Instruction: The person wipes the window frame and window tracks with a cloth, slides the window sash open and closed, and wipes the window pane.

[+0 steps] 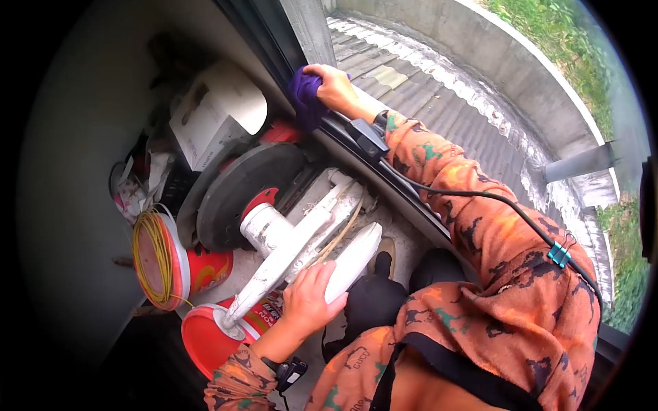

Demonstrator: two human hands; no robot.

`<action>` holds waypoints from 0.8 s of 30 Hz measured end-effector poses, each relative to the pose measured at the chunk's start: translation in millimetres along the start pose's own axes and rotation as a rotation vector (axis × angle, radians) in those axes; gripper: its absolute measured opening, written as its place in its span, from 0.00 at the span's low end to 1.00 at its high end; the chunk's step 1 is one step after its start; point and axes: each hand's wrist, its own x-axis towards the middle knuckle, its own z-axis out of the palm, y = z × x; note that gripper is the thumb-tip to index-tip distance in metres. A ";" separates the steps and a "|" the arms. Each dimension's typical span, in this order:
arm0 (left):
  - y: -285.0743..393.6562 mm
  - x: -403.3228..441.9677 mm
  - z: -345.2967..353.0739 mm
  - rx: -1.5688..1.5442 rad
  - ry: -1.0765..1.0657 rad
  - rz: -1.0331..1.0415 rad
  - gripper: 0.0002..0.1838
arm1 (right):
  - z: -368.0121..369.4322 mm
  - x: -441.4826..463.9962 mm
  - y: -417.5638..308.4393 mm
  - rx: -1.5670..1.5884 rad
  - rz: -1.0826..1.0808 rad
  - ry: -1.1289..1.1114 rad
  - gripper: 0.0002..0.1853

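My right hand (pixel 336 89) is closed on a bunched purple cloth (pixel 306 99), pressed against the dark window frame (pixel 404 195). Lower down, my left hand (pixel 310 298) has its fingers over the edge of a long white leg (pixel 355 264) and appears to grip it. This leg belongs to a worn white base with several spreading arms and a round central post (pixel 269 229). Behind the post is a large dark grey disc (pixel 250 195) with a red centre. My left palm and fingertips are partly hidden.
A red-and-white bucket (pixel 219 267) with coiled yellow cord (pixel 152 257) stands at left, near a red-lidded bucket (pixel 205 335). A white carton (pixel 212 130) sits behind. Outside the window lie a corrugated roof (pixel 439 113) and a concrete wall. A black cable (pixel 473 194) runs along my right sleeve.
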 end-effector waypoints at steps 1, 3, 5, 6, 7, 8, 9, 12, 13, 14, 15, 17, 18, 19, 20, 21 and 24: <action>-0.5 0.4 0.8 -0.011 0.007 0.008 0.33 | -19.8 5.0 -19.9 0.106 0.083 0.042 0.14; -1.3 0.8 1.2 -0.008 0.008 0.009 0.33 | -35.2 12.8 -33.0 -0.107 -0.006 -0.024 0.13; -0.4 -0.7 2.6 0.004 0.002 0.013 0.33 | -29.4 10.5 -38.0 -0.349 -0.024 -0.277 0.15; -0.7 -0.8 2.7 -0.002 0.000 0.009 0.33 | -16.2 4.6 -27.5 -0.476 0.006 -0.448 0.17; -2.2 0.5 1.4 -0.002 0.003 0.007 0.33 | -2.7 -4.2 -19.0 -0.553 0.120 -0.710 0.21; -2.9 2.0 -0.5 0.009 0.006 0.009 0.33 | 10.5 -30.8 -2.3 -0.603 -0.108 -0.591 0.22; -2.6 2.2 -1.8 -0.006 -0.004 -0.001 0.32 | 18.9 -41.5 -2.8 -0.631 -0.113 -0.510 0.23; 0.9 -0.3 0.6 -0.014 -0.023 -0.022 0.32 | 13.9 -55.5 -7.7 -0.675 -0.120 -0.548 0.25; 0.1 0.9 0.9 -0.008 -0.007 -0.006 0.32 | 8.5 -54.9 -9.3 -0.694 -0.132 -0.640 0.26; -0.9 1.0 -0.2 0.001 0.009 0.009 0.32 | -1.0 -64.2 -13.2 -0.734 -0.153 -0.632 0.24; -0.8 -0.2 0.0 0.004 0.005 0.001 0.32 | -15.2 -78.5 -18.3 -0.743 -0.150 -0.626 0.24; -0.9 -0.4 -0.8 0.016 0.015 0.002 0.32 | -50.6 -110.6 -28.6 -0.752 -0.146 -0.643 0.23; 0.2 -1.7 0.7 0.016 0.017 -0.002 0.32 | -71.0 -128.2 -34.8 -0.750 -0.134 -0.667 0.23; -1.3 -2.4 2.0 0.014 0.022 0.006 0.33 | -93.6 -143.5 -44.8 -0.748 -0.100 -0.717 0.23; -1.4 -3.1 2.6 -0.004 0.012 -0.014 0.32 | -117.2 -158.1 -56.5 -0.745 -0.063 -0.770 0.23; -0.9 -4.1 3.2 0.003 0.018 -0.012 0.32 | -140.1 -171.9 -67.2 -0.761 -0.023 -0.853 0.23; 0.2 -4.7 2.7 0.008 0.022 -0.008 0.31 | -214.9 -200.9 -92.4 -0.744 0.149 -1.156 0.24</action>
